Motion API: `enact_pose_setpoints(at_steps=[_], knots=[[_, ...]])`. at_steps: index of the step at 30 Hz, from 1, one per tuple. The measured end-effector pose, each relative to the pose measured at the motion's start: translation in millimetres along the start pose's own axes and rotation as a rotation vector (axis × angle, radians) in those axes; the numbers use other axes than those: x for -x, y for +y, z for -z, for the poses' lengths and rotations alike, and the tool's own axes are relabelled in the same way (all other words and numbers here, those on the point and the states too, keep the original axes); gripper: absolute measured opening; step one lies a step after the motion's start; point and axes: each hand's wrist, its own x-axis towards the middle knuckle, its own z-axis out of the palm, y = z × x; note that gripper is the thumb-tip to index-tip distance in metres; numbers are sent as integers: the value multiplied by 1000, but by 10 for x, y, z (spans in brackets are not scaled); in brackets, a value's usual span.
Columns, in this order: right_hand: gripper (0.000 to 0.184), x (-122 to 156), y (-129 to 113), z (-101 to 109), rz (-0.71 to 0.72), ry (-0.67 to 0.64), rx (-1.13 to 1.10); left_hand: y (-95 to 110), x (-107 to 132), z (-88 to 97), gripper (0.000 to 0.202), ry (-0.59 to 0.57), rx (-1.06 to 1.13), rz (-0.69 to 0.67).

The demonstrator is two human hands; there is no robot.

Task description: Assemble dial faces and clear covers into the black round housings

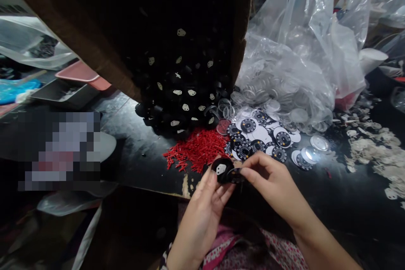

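My left hand holds a round black case with a white tab in its middle, at the near edge of the dark table. My right hand pinches a printed black dial disc against that case. Just beyond my fingers lie a heap of small red pins and a scatter of black-and-white dial discs.
A tipped cardboard box spills several black cases onto the table. A clear plastic bag of transparent round covers sits at right. White scraps lie far right. Trays and a blurred area are at left.
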Motion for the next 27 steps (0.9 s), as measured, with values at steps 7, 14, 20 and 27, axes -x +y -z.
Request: enact_pose_setpoints(at_steps=[7,14,20,27], knots=[[11,-2,-28,-131,-145,13,-60,-67,32,-12,41,-10,-63,-3],[16,19,12,-91,-200,-37,-170,-134,10,156,37,-44,-228,-78],[16,35,43,-102,-161,-30,-39,-129,-16,136,37,-99,-351,-184],[9,101,64,-74,-117,-133,-75,-48,30,183,29,-78,-623,-242]])
